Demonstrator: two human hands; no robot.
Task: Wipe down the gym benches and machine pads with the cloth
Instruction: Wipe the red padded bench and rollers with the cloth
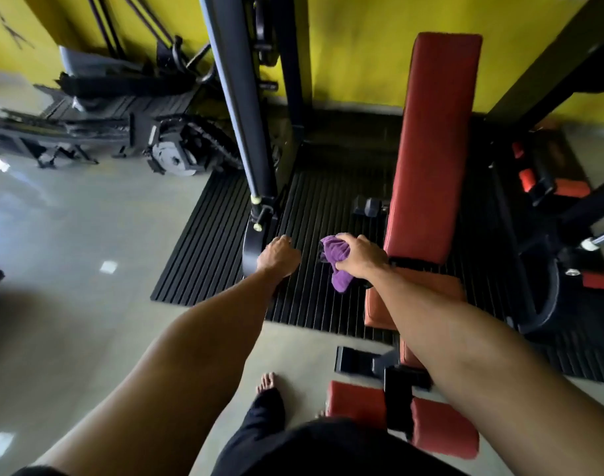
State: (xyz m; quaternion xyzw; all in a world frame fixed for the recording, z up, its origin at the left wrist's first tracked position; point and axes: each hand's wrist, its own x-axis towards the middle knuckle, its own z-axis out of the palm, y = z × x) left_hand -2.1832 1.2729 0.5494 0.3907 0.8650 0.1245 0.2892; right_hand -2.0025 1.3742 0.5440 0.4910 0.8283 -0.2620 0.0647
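A red padded bench has a long back pad (431, 149) sloping up toward the yellow wall and a seat pad (431, 290) below it, partly hidden by my right forearm. My right hand (360, 257) is closed on a bunched purple cloth (335, 259), held just left of the lower end of the back pad, over the black mat. My left hand (278, 255) hangs to the left of the cloth with its fingers curled, holding nothing, close to the curved black machine base (251, 245). Two red roller pads (359, 403) (444, 427) sit at the bench's near end.
A tall black machine column (245, 108) rises just left of the bench. A ribbed black floor mat (311, 235) lies under both. A dumbbell (371, 207) rests on the mat. More black equipment (129, 128) lies at the left, another red-padded machine (547, 183) at the right. My bare foot (268, 386) stands on grey floor.
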